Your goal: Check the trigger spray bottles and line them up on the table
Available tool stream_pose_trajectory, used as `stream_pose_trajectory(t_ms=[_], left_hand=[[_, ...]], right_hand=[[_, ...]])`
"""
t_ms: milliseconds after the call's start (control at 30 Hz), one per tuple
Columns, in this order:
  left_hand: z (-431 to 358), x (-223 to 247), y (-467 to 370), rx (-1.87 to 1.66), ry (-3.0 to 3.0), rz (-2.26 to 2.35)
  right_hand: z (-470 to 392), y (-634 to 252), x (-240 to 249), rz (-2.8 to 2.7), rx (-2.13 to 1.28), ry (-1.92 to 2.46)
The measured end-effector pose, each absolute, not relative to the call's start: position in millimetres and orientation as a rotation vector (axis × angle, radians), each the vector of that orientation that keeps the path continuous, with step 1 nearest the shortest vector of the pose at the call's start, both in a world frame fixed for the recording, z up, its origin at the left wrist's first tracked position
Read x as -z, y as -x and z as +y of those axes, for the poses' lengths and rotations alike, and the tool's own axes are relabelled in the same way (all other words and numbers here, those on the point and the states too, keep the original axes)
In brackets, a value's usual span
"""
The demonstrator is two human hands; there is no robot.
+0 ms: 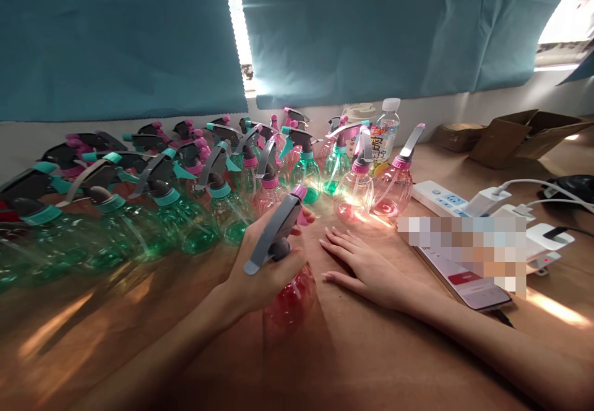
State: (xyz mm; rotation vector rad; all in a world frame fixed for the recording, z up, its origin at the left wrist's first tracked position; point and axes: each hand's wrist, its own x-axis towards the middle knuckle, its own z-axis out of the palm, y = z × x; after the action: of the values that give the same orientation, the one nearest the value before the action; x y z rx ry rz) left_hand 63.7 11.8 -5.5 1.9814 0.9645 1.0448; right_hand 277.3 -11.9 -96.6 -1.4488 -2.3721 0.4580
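Note:
A red spray bottle (292,296) with a grey and pink spray head stands on the brown table (352,367) near the middle. My left hand (264,262) is wrapped round its neck, just under the spray head; part of the fingers is hidden behind it. To the right of the bottle, my right hand (355,262) lies flat on the table with its fingers spread, touching no bottle. Behind my hands stand two pink bottles, the nearer one (353,194) and another (393,191) beside it. Green liquid shows in a clear green bottle (232,213) left of my left hand.
Several green and pink spray bottles crowd the left and back. A phone (455,275) lies at the right by a power strip (439,197) with chargers and cables. Further back are a capped plastic bottle (388,123) and an open cardboard box (515,142). Blue curtains (348,33) hang behind.

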Motion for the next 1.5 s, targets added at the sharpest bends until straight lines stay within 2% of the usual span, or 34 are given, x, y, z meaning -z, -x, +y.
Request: stream_pose_trajectory(t_ms=[1500], left_hand=[[13.6,13.9,-62.2,-1.104,-2.057,0.877]], right_hand=[[-11.2,-277.2,97.9,-2.359,-0.460,1.456]])
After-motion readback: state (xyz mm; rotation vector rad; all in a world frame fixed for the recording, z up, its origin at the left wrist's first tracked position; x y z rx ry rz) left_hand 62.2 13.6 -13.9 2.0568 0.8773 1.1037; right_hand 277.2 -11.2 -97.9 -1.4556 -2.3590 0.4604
